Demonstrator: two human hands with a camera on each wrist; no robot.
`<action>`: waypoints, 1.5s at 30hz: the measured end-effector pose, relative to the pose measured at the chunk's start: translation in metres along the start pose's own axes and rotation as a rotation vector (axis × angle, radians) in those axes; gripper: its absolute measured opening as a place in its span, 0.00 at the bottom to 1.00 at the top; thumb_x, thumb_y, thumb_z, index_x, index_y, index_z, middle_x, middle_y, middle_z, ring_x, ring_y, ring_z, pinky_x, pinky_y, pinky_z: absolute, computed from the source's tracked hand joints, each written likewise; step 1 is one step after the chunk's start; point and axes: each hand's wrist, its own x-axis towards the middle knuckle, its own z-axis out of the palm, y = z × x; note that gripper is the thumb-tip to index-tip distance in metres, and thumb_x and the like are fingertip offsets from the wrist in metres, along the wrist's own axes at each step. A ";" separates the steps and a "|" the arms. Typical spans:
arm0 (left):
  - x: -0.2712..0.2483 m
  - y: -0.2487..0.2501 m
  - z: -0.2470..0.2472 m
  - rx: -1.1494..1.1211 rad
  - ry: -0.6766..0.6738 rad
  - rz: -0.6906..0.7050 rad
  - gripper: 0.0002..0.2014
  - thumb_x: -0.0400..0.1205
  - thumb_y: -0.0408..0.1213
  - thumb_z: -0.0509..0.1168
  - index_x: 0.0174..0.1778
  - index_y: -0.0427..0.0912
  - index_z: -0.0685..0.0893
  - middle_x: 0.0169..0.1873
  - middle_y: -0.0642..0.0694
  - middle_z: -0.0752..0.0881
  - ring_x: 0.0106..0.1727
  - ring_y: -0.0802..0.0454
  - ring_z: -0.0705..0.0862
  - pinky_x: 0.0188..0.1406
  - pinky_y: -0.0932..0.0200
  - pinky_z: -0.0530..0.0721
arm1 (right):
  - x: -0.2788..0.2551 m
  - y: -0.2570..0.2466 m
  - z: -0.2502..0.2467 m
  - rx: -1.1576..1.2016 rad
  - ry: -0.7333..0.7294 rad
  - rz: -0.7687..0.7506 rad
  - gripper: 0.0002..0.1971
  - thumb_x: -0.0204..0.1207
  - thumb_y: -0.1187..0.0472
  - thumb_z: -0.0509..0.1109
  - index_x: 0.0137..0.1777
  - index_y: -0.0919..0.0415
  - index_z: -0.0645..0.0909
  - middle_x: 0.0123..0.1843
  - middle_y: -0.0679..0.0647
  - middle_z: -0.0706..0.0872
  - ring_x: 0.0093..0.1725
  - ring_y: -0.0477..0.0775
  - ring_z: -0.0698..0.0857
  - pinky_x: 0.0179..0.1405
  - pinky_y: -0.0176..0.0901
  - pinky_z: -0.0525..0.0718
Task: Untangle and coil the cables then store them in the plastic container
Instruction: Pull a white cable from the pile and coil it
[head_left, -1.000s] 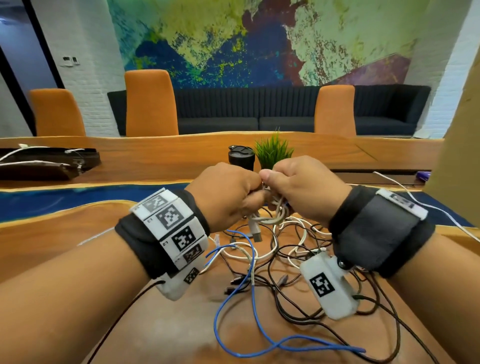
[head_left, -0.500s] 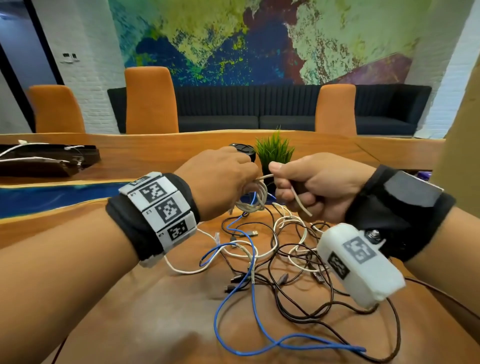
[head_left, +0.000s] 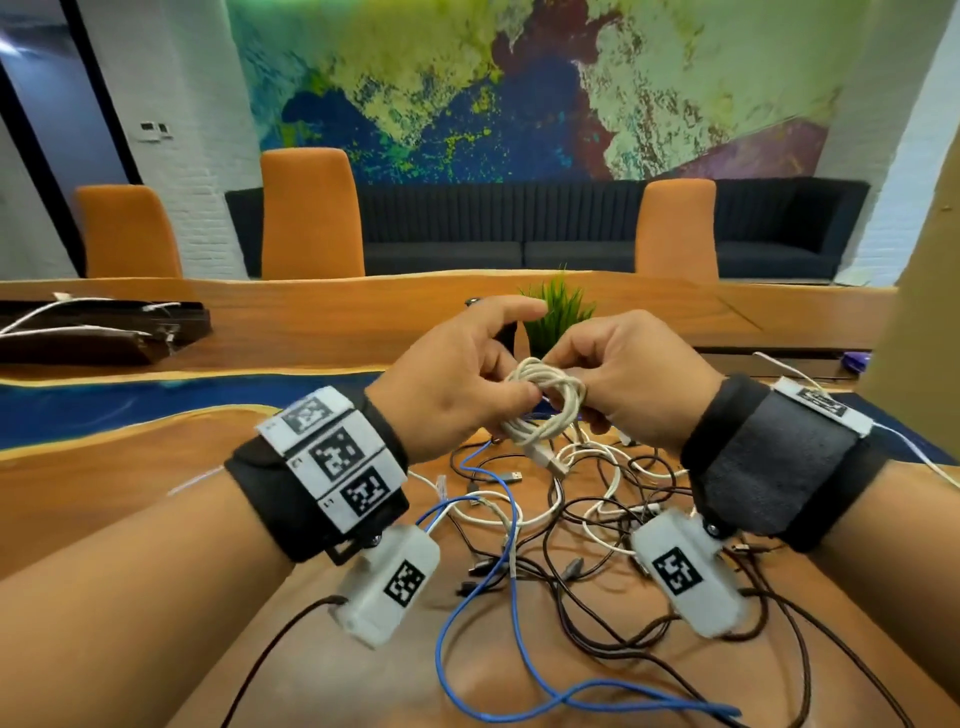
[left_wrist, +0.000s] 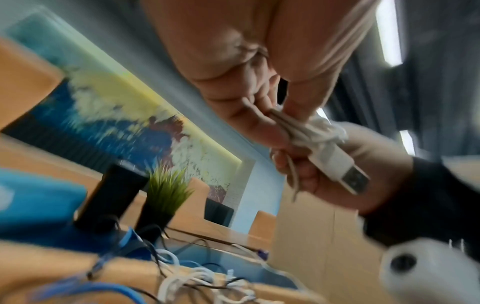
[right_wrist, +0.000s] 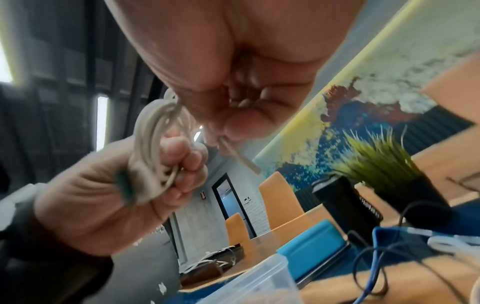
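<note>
Above the table I hold a small coil of off-white cable (head_left: 545, 400) between both hands. My left hand (head_left: 511, 384) grips its left side with thumb and lower fingers, index finger raised. My right hand (head_left: 576, 384) pinches the coil's right side. In the right wrist view, the right hand's fingertips (right_wrist: 233, 127) nip a short cable end beside the coil (right_wrist: 155, 144). A white USB plug (left_wrist: 340, 168) hangs from the bundle. The tangle of black and white cables (head_left: 597, 525) and a blue cable (head_left: 488, 623) lie below. A clear plastic container (right_wrist: 259, 281) shows only in the right wrist view.
A small green plant (head_left: 558, 317) in a black pot and a black cup (right_wrist: 342, 201) stand just beyond my hands. A dark tray with white cables (head_left: 93, 332) lies far left. Orange chairs and a dark sofa line the far side of the wooden table (head_left: 130, 493).
My right hand, which had drawn a cable end out to the right, is back against the coil. The left index finger has lifted. The coil now looks wrapped and tighter.
</note>
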 end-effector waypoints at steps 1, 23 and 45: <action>0.000 0.001 0.002 0.098 -0.001 0.037 0.24 0.80 0.27 0.71 0.72 0.47 0.78 0.31 0.46 0.84 0.31 0.49 0.87 0.35 0.49 0.91 | -0.001 -0.001 -0.002 -0.062 -0.020 -0.034 0.03 0.72 0.64 0.78 0.41 0.64 0.89 0.27 0.48 0.84 0.21 0.38 0.79 0.20 0.29 0.74; 0.007 -0.009 0.019 0.128 0.132 -0.105 0.10 0.85 0.43 0.63 0.44 0.41 0.84 0.38 0.43 0.88 0.39 0.52 0.86 0.39 0.53 0.84 | -0.010 0.000 0.006 -0.349 0.218 -0.074 0.16 0.72 0.58 0.77 0.53 0.51 0.73 0.39 0.46 0.82 0.38 0.44 0.81 0.31 0.34 0.77; 0.014 -0.008 0.019 -0.071 0.105 -0.014 0.05 0.77 0.39 0.69 0.43 0.43 0.88 0.40 0.36 0.89 0.41 0.44 0.85 0.43 0.45 0.86 | -0.011 0.009 -0.008 -0.085 0.132 -0.161 0.17 0.71 0.66 0.77 0.51 0.51 0.74 0.50 0.51 0.87 0.45 0.48 0.90 0.42 0.51 0.91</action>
